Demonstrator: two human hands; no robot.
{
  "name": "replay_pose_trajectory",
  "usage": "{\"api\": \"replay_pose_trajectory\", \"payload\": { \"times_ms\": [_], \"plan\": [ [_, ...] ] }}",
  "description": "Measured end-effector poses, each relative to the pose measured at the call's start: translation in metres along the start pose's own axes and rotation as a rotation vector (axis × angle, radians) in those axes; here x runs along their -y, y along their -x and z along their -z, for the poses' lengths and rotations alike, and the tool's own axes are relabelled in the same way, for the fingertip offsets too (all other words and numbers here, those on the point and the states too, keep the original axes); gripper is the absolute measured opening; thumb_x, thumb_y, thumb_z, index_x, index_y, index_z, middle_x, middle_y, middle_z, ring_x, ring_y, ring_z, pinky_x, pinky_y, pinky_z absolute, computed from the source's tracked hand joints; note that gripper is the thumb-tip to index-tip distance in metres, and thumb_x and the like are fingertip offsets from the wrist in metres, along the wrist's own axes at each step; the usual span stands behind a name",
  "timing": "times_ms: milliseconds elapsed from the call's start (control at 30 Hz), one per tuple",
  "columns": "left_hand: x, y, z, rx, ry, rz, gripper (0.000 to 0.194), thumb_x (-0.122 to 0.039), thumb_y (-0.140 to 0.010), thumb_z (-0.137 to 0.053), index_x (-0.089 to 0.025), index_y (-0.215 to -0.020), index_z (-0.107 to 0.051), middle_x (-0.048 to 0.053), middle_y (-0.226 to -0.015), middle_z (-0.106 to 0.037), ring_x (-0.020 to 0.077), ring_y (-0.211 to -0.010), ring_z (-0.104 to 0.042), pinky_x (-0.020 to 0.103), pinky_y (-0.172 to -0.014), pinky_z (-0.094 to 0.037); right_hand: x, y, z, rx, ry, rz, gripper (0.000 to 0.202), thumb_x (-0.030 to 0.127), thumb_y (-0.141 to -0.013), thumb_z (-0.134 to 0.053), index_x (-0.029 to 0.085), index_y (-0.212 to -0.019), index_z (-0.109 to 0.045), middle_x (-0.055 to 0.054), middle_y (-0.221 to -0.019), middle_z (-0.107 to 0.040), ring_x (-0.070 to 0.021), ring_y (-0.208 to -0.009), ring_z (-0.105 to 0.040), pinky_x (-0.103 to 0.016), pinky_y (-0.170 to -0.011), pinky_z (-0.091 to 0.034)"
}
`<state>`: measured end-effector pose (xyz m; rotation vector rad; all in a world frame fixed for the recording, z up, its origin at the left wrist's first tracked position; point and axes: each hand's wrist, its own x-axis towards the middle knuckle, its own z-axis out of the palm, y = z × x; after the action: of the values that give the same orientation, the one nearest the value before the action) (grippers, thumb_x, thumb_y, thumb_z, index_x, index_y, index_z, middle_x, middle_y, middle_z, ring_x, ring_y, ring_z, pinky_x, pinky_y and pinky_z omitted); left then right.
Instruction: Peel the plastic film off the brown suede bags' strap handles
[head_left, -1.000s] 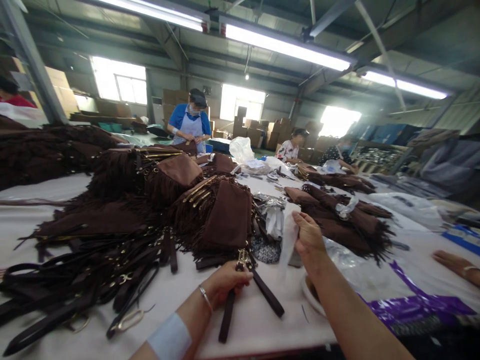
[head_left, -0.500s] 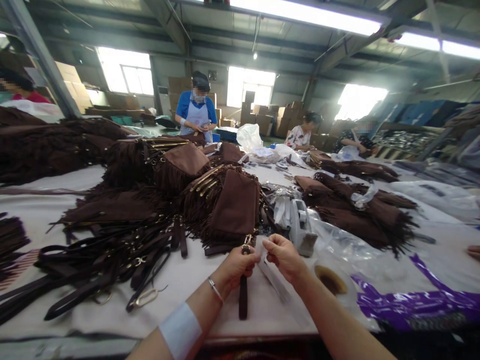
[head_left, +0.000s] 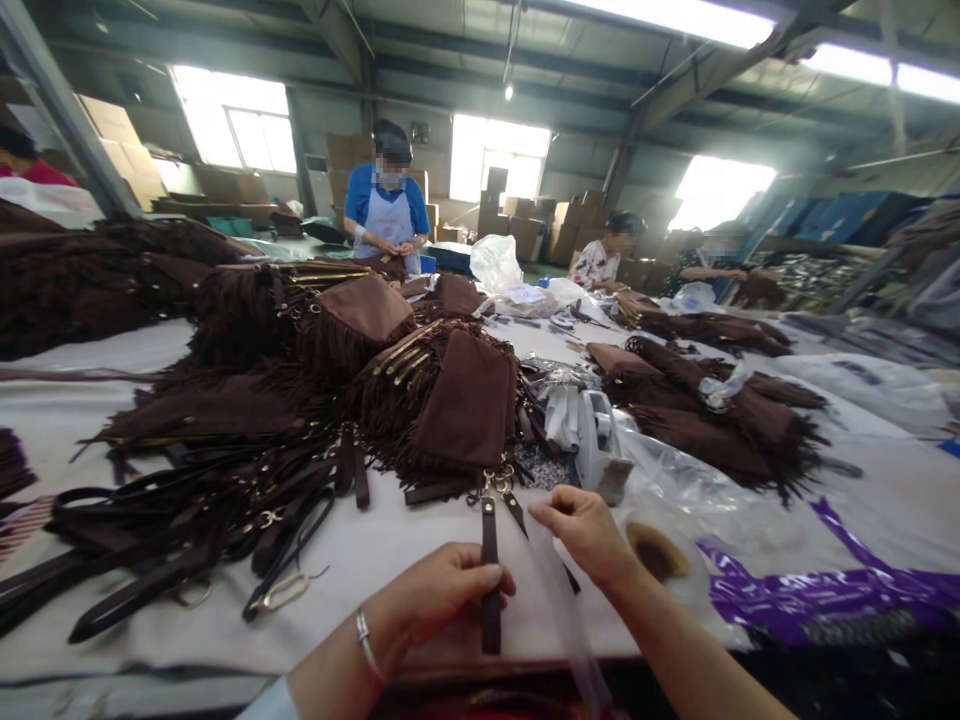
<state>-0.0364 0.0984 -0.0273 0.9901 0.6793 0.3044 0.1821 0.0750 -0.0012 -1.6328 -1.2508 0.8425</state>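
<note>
My left hand (head_left: 457, 592) pinches a dark brown strap (head_left: 490, 600) between thumb and fingers, below its gold snap and metal clasp. To the right, my right hand (head_left: 581, 525) is closed on the upper end of a translucent plastic strip (head_left: 559, 610), which hangs down past the table edge. Just beyond both hands lies a brown fringed pouch (head_left: 465, 400), beside a stack of similar pouches with gold zippers. A second dark strap lies partly behind the plastic strip.
A tape dispenser (head_left: 598, 450) and a tape roll (head_left: 660, 555) stand right of centre. Loose straps (head_left: 172, 530) spread at left; purple packaging (head_left: 825, 590) lies at right. Across the table, a person in blue (head_left: 386, 205) works, with others farther right.
My left hand has slid down the strap, uncovering its snap and clasp. My right hand has moved slightly right and down, and a long plastic strip now stretches below it.
</note>
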Motion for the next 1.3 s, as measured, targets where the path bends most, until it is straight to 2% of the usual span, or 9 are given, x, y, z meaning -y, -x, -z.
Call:
{"api": "replay_pose_trajectory", "payload": {
  "times_ms": [133,300,500,633,833,933,1000,1133,1300],
  "plan": [
    [-0.017,0.007,0.009,-0.083,-0.018,-0.103,0.031,-0.039,-0.07,-0.076,-0.012,-0.086,-0.072,-0.001,-0.064,-0.056,0.0067,-0.05,-0.041,0.022,-0.049,-0.028,-0.002,0.026,-0.013,0.047,0.153,0.038,0.027,0.033,-0.074,-0.069,0.018,-0.054,-0.056,0.004,-0.054,-0.048,-0.0126,-0.057,-0.043,-0.025,-0.054,-0.032],
    [-0.041,-0.01,0.004,-0.296,0.045,-0.37,0.025,-0.034,-0.07,-0.078,-0.013,-0.081,-0.071,0.001,-0.067,-0.06,0.0096,-0.057,-0.046,0.023,-0.055,-0.036,-0.003,0.045,-0.029,0.064,0.164,0.02,0.022,0.03,-0.071,-0.07,0.019,-0.054,-0.061,0.003,-0.054,-0.051,-0.0135,-0.057,-0.046,-0.025,-0.055,-0.033],
    [-0.035,-0.014,-0.007,-0.332,-0.115,-0.413,0.02,-0.028,-0.073,-0.072,-0.014,-0.087,-0.076,0.004,-0.076,-0.069,0.0126,-0.064,-0.052,0.024,-0.059,-0.039,-0.005,0.048,-0.027,0.089,0.15,-0.013,0.021,0.034,-0.075,-0.068,0.018,-0.062,-0.066,0.002,-0.058,-0.055,-0.0135,-0.059,-0.047,-0.025,-0.056,-0.033],
    [-0.027,-0.015,-0.008,-0.29,-0.084,-0.423,0.021,-0.025,-0.072,-0.073,-0.015,-0.091,-0.077,0.007,-0.092,-0.073,0.0196,-0.083,-0.061,0.028,-0.077,-0.046,-0.008,0.047,-0.029,0.11,0.115,-0.015,0.022,0.035,-0.075,-0.07,0.017,-0.062,-0.067,0.003,-0.057,-0.054,-0.0127,-0.058,-0.047,-0.024,-0.055,-0.032],
    [-0.017,-0.014,-0.019,-0.274,-0.065,-0.288,0.024,-0.023,-0.067,-0.079,-0.012,-0.087,-0.076,0.009,-0.089,-0.074,0.0207,-0.082,-0.064,0.026,-0.072,-0.049,-0.004,0.047,-0.038,0.08,-0.021,-0.01,0.011,0.022,-0.072,-0.067,0.015,-0.064,-0.071,0.002,-0.058,-0.059,-0.012,-0.059,-0.05,-0.023,-0.056,-0.037],
    [-0.018,-0.02,-0.01,-0.251,0.18,-0.048,0.028,-0.029,-0.074,-0.075,-0.013,-0.096,-0.072,0.009,-0.09,-0.073,0.0203,-0.076,-0.067,0.026,-0.065,-0.052,-0.001,0.047,-0.035,0.147,-0.121,-0.126,0.017,0.016,-0.069,-0.062,0.015,-0.053,-0.067,0.005,-0.046,-0.05,-0.0077,-0.048,-0.041,-0.022,-0.049,-0.03],
    [-0.024,-0.037,0.004,-0.24,0.402,0.115,0.026,-0.031,-0.083,-0.066,-0.011,-0.098,-0.069,0.014,-0.096,-0.073,0.025,-0.084,-0.07,0.034,-0.074,-0.056,0.0,0.045,-0.031,0.158,-0.213,-0.26,0.007,0.016,-0.063,-0.067,0.015,-0.057,-0.068,0.007,-0.045,-0.048,-0.0066,-0.044,-0.038,-0.021,-0.044,-0.025],
    [-0.034,-0.078,0.021,-0.383,0.482,0.044,0.012,-0.013,-0.086,-0.058,-0.011,-0.095,-0.067,0.011,-0.093,-0.074,0.0216,-0.079,-0.072,0.033,-0.073,-0.06,0.002,0.045,-0.031,0.092,-0.256,-0.446,0.002,0.017,-0.058,-0.07,0.017,-0.057,-0.068,0.007,-0.044,-0.05,-0.0072,-0.041,-0.038,-0.021,-0.041,-0.023],
    [-0.026,-0.097,0.013,-0.382,0.396,-0.041,0.015,-0.004,-0.082,-0.062,-0.011,-0.094,-0.066,0.007,-0.086,-0.074,0.0195,-0.076,-0.072,0.028,-0.07,-0.06,-0.002,0.038,-0.041,-0.061,-0.161,-0.512,0.019,0.012,-0.055,-0.07,0.017,-0.042,-0.057,0.007,-0.041,-0.043,-0.0076,-0.042,-0.036,-0.022,-0.042,-0.023]
  ]
}}
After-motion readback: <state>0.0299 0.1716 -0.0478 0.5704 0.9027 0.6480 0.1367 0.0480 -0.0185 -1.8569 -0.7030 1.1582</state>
